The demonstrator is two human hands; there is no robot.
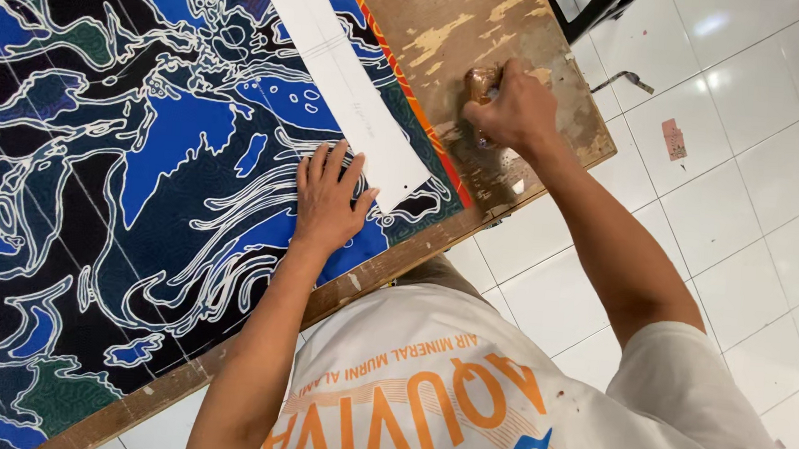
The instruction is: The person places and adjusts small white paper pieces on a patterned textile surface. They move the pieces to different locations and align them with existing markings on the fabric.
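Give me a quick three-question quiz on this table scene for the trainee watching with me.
1. True or false: the left hand lies flat on the patterned blue cloth, its fingers touching the end of the white paper strip.
2. Multiple choice: the right hand is closed around a small brown object over
A) the floor tiles
B) the bare worn wooden board
C) the white paper strip
3. Fill in: along the cloth's edge next to the bare wood runs an ______ band.

Key
1. True.
2. B, the wooden board.
3. Orange: the orange band.
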